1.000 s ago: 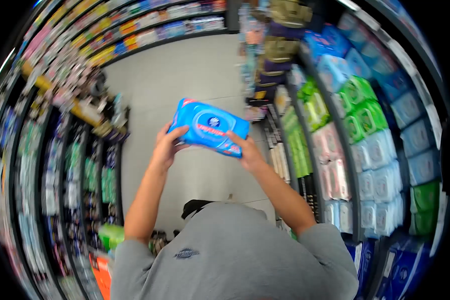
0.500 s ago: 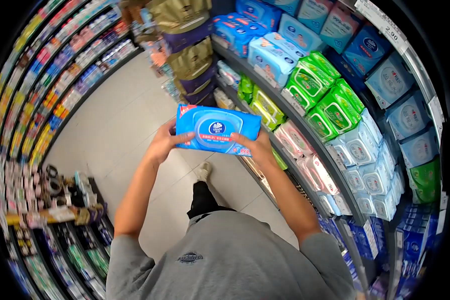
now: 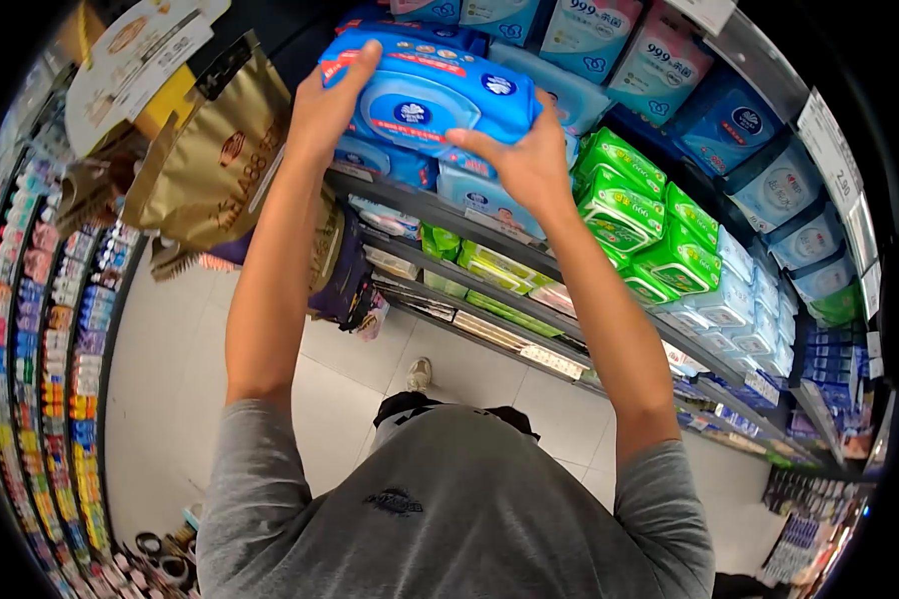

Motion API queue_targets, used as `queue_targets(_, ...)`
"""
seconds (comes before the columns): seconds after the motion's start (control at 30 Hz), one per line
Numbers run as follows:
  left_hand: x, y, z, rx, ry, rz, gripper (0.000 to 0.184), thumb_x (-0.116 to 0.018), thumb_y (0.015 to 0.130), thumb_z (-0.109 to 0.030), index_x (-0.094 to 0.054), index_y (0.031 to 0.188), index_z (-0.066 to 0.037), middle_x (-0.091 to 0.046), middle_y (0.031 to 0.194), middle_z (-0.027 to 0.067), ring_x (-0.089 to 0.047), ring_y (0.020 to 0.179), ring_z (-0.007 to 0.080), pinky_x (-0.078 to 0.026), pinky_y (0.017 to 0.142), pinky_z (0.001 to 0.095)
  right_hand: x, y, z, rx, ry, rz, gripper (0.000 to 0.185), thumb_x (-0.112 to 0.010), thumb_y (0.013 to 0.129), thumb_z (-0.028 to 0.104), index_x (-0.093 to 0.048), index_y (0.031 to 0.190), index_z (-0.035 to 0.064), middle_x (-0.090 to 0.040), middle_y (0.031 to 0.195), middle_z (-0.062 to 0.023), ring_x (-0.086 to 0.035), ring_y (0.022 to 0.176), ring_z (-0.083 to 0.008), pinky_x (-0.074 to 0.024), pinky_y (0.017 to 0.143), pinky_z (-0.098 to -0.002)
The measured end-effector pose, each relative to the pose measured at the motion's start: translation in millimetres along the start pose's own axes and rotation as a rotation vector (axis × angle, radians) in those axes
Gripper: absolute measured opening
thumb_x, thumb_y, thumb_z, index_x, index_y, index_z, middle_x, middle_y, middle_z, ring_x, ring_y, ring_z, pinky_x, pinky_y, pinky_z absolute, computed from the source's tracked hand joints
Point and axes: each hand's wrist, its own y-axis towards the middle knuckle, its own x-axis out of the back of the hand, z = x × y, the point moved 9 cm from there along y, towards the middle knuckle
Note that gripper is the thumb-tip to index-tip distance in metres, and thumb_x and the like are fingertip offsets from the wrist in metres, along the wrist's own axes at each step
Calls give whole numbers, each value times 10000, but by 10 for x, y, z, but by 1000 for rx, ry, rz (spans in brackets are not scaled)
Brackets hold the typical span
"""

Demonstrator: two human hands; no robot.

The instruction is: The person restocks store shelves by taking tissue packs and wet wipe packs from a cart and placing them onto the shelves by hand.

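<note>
A blue pack of wet wipes [image 3: 430, 98] with a red stripe and a white-and-blue oval label is held between my two hands at the shelf. My left hand [image 3: 332, 100] grips its left end, thumb over the top face. Around its right end my right hand [image 3: 524, 150] is closed, thumb on the front. Other blue wipe packs [image 3: 385, 160] lie below and behind it on the shelf. Light-blue packs [image 3: 489, 195] sit just under my right hand. Whether the held pack touches those beneath it I cannot tell.
Green wipe packs [image 3: 619, 205] are stacked right of my hands, with pale-blue packs [image 3: 724, 290] farther along. Gold bags [image 3: 220, 150] hang at the left end of the shelf. A price rail [image 3: 829, 150] curves along the upper right. Tiled floor [image 3: 360, 364] lies below.
Both hands have carried the wet wipes pack from over the aisle floor up and forward to the shelf. My view has turned toward the shelf and the gold bags appear nearer.
</note>
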Motion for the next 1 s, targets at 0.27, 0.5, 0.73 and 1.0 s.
queue_targets(0.27, 114, 647, 356, 62, -485, -273, 473, -721, 757, -154, -561, 1135, 82, -636, 1023, 187, -637, 867, 232, -519, 795, 324, -427, 465, -64, 158, -215, -121, 905, -894, 540, 248, -420, 1254, -43, -516, 1154, -233, -530, 1089, -358, -444, 935, -402)
queue_targets(0.5, 257, 561, 341, -57, -367, -372, 630, -689, 782, -131, -418, 1318, 59, -513, 1243, 231, -530, 1109, 263, -416, 957, 337, -494, 393, -47, 123, -565, -161, 789, -823, 636, 392, -472, 1161, -81, -560, 1059, -264, -595, 941, -412, -506, 781, -425)
queue_targets(0.73, 22, 30, 302, -297, -70, -323, 676, -663, 815, -127, -348, 1411, -77, -218, 1457, 264, -273, 1354, 339, -256, 1086, 412, -556, 343, -206, 110, -611, -74, 528, -765, 731, 396, -557, 825, -79, -626, 728, -246, -637, 657, -353, -498, 586, -406)
queue_targets(1.0, 131, 174, 371, -332, -78, -315, 544, -663, 830, -153, -478, 1335, -75, -237, 1438, 289, -343, 1311, 366, -319, 1057, 409, -687, 365, -176, 120, -717, -106, 556, -761, 712, 391, -564, 881, -101, -614, 691, -247, -624, 652, -373, -511, 577, -422)
